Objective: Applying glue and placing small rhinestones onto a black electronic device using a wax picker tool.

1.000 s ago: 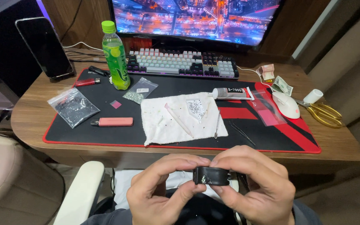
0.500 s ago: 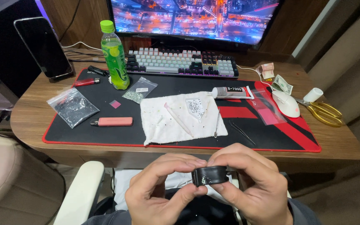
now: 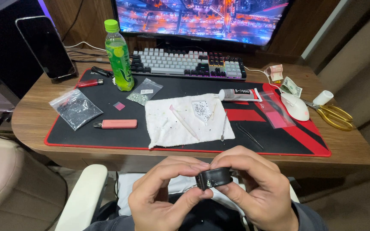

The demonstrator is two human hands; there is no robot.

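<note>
Both of my hands hold a small black box-shaped object [image 3: 213, 178] over my lap, below the desk's front edge. A few tiny sparkling stones show on its near face. My left hand [image 3: 161, 196] pinches its left end between thumb and fingers. On the other end, my right hand [image 3: 253, 188] grips it, fingers curled over the top. On the desk mat ahead lies a white cloth [image 3: 185, 119] with a small pile of stones [image 3: 201, 108], a pale pink stick [image 3: 184, 122] and a thin metal tool [image 3: 223, 126].
A black and red desk mat [image 3: 82, 134] carries a glue tube [image 3: 238, 94], bags of stones [image 3: 76, 109], a pink lighter-shaped item [image 3: 115, 124], a green bottle [image 3: 118, 55], keyboard [image 3: 187, 64] and mouse [image 3: 295, 106]. Gold scissors [image 3: 335, 115] lie right; a phone [image 3: 46, 47] stands left.
The black object has tilted slightly in my fingers, and my thumbs have shifted on it. Nothing on the desk has moved.
</note>
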